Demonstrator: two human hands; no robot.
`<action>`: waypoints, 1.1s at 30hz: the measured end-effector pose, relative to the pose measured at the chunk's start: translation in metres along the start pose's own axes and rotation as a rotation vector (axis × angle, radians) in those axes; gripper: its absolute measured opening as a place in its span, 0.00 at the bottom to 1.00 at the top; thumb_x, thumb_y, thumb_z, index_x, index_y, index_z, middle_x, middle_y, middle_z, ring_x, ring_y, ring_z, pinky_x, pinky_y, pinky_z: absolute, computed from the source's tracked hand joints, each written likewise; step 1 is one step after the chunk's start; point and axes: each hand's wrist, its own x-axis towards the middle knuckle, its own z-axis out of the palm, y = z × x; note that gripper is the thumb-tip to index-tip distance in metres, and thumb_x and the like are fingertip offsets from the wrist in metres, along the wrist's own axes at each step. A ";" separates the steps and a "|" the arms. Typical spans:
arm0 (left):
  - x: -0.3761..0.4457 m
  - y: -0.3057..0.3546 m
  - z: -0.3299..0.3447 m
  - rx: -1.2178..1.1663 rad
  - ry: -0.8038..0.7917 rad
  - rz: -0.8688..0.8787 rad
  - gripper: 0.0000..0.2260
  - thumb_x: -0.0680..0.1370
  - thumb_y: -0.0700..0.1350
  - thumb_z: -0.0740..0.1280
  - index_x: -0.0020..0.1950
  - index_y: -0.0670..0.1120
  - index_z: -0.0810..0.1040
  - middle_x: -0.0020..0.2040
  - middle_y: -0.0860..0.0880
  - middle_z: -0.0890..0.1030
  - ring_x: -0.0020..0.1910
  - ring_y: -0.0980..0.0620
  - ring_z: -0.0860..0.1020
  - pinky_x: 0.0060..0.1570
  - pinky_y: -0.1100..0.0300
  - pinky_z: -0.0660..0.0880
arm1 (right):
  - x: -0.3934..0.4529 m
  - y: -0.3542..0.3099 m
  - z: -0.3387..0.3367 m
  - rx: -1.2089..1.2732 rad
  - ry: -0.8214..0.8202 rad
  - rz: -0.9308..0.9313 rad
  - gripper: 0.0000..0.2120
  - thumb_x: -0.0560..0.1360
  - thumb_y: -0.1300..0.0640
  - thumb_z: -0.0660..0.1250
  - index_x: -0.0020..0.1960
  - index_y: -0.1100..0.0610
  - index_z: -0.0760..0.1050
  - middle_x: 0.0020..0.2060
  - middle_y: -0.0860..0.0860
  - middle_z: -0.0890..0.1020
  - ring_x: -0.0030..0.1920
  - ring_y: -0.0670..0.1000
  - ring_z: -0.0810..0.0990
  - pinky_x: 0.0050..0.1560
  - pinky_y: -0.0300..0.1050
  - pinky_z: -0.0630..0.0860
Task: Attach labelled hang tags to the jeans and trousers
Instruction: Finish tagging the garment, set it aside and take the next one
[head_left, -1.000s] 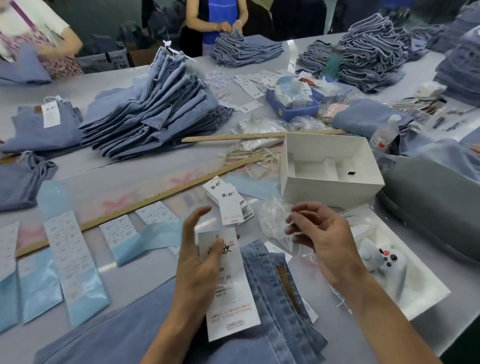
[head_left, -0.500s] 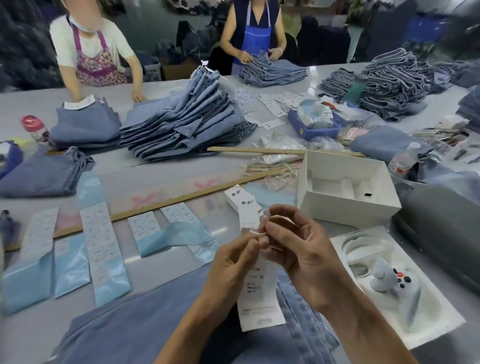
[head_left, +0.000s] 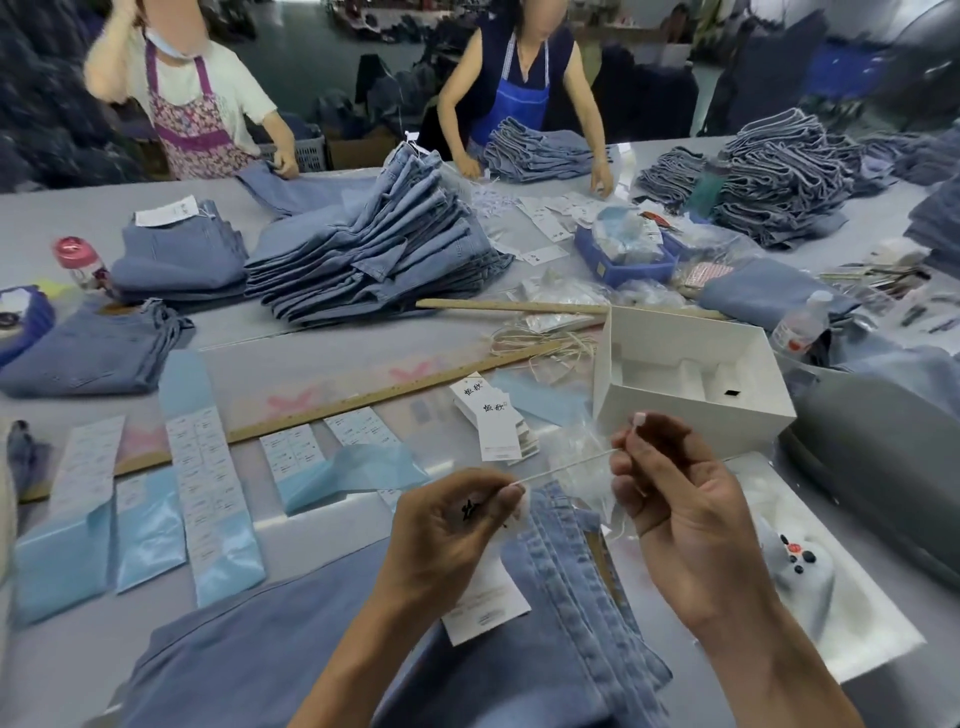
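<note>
Jeans (head_left: 566, 639) lie nearest on the table (head_left: 322, 364). Left hand (head_left: 447, 535) curls round a white hang tag (head_left: 485, 605), which hangs over the denim. Right hand (head_left: 680, 499) pinches the far end of a thin string (head_left: 566, 468) — taut between both hands. Beyond: spare tags (head_left: 493, 421), white box (head_left: 691, 384), stacked jeans (head_left: 374, 249) — far centre.

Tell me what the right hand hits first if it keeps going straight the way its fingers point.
Probably the open white box: the right hand points up and away toward it, though depth is unclear.
</note>
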 end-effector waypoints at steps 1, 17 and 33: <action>0.000 0.001 -0.003 0.017 0.006 0.011 0.03 0.75 0.46 0.72 0.47 0.50 0.86 0.44 0.58 0.86 0.42 0.61 0.83 0.44 0.72 0.75 | 0.001 -0.002 -0.001 0.005 0.009 -0.013 0.09 0.72 0.65 0.70 0.48 0.55 0.84 0.42 0.55 0.84 0.36 0.47 0.82 0.36 0.35 0.80; 0.010 0.016 -0.010 0.268 -0.036 0.153 0.11 0.80 0.54 0.68 0.46 0.50 0.86 0.39 0.62 0.84 0.37 0.64 0.80 0.37 0.75 0.70 | -0.019 0.020 0.010 -1.359 -0.222 -0.910 0.20 0.78 0.54 0.72 0.69 0.54 0.75 0.66 0.50 0.74 0.69 0.48 0.73 0.68 0.43 0.72; 0.002 0.026 -0.006 0.134 -0.078 0.075 0.08 0.81 0.51 0.65 0.52 0.57 0.83 0.44 0.66 0.84 0.42 0.64 0.82 0.40 0.73 0.75 | -0.007 0.033 0.019 -1.035 -0.331 -0.757 0.01 0.76 0.64 0.72 0.47 0.60 0.80 0.45 0.50 0.80 0.48 0.50 0.81 0.49 0.42 0.78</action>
